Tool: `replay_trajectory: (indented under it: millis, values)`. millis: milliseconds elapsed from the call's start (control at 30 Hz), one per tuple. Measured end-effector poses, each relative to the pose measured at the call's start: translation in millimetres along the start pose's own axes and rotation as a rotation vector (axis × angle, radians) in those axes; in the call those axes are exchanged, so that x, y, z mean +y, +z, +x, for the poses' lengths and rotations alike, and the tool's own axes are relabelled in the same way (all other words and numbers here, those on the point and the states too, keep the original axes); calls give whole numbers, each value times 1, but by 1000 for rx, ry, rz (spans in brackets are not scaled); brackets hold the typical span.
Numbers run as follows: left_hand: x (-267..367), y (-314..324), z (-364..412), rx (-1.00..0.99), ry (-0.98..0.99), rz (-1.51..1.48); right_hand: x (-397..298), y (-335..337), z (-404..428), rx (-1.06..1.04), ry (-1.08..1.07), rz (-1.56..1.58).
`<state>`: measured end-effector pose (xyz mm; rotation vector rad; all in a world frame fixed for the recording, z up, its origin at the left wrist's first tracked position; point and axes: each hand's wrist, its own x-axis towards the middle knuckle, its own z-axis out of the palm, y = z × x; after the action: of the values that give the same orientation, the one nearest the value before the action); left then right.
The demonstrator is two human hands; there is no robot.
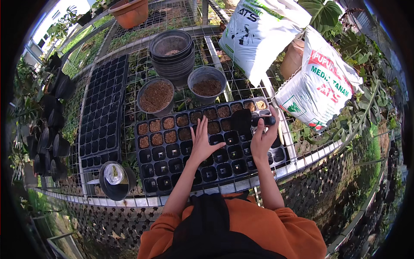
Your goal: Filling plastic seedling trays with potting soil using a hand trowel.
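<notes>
A black plastic seedling tray lies before me on a wire-mesh bench. Brown growing medium fills cells in its two far rows; the nearer rows hold none. My left hand, fingers spread, rests over the middle of the tray with nothing in its grasp. In my right hand is the dark handle of a small tool, whose black, broad part lies over the tray's right side; its exact kind cannot be told. Beyond the tray stand two round pots of brown medium, one at left and one at right.
Stacked black pots rise behind the filled pots. Empty seedling trays lie at left, near a dark pot holding a clear plastic bag. Two white printed sacks stand at the far right. An orange planter sits beyond.
</notes>
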<state>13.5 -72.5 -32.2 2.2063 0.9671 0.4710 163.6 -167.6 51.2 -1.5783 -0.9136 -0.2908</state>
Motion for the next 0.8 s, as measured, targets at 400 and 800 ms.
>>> replay_trajectory:
  millis: [400,800]
  values:
    - [-17,-46,86,316,-41,-795,-14,65,65,-109,83,325]
    - [-14,-37,91,253,-14,-829,-9,101,66,-301,12,239]
